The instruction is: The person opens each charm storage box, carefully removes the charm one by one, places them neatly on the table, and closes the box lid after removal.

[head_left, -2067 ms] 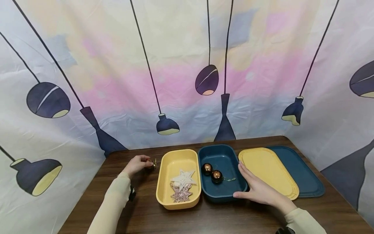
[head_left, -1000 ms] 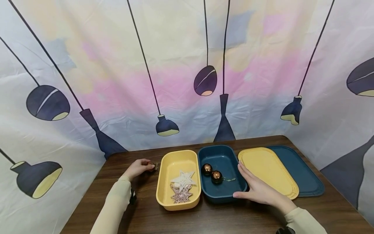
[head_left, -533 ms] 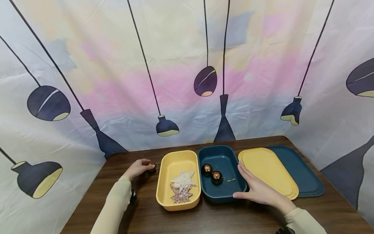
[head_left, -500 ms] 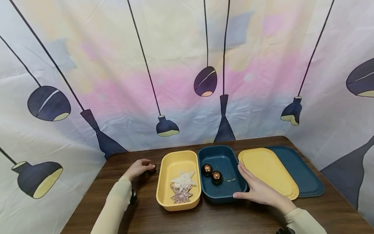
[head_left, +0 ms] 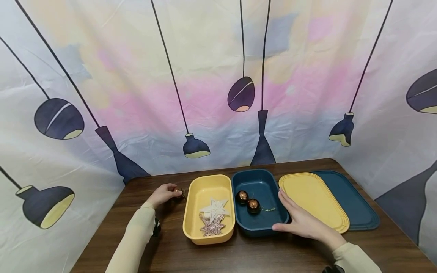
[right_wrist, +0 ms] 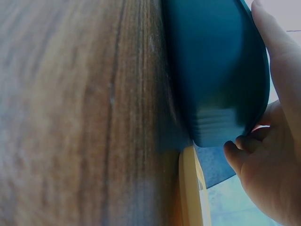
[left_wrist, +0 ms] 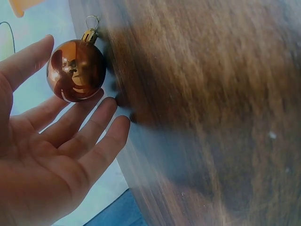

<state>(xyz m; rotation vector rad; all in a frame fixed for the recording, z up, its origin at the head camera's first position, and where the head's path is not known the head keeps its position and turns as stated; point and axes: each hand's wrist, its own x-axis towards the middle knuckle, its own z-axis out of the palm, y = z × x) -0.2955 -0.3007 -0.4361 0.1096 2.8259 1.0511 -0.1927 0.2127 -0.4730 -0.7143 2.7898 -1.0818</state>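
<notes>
Beside the yellow box, my left hand [head_left: 163,195] has its thumb and fingers about a shiny copper-brown Christmas bauble [left_wrist: 76,70] with a gold cap and a thread loop. The left wrist view shows the thumb on one side and the fingertips on the other. My right hand [head_left: 302,220] rests along the right rim of the dark blue box [head_left: 261,228], fingers stretched out and thumb at the near corner. Two more baubles [head_left: 253,206] lie in that box, one with a gold thread. A white star [head_left: 216,208] and a pink glittery star [head_left: 212,226] lie in the yellow box [head_left: 209,240].
Right of the blue box a yellow lid [head_left: 310,193] lies flat, partly over a dark blue lid [head_left: 363,212]. The two boxes stand side by side on the brown wooden table [head_left: 191,259]. A cloth with painted lamps [head_left: 218,94] hangs behind.
My left hand has shifted slightly right with the bauble, toward the yellow box. The right hand, the boxes and the lids stay where they were.
</notes>
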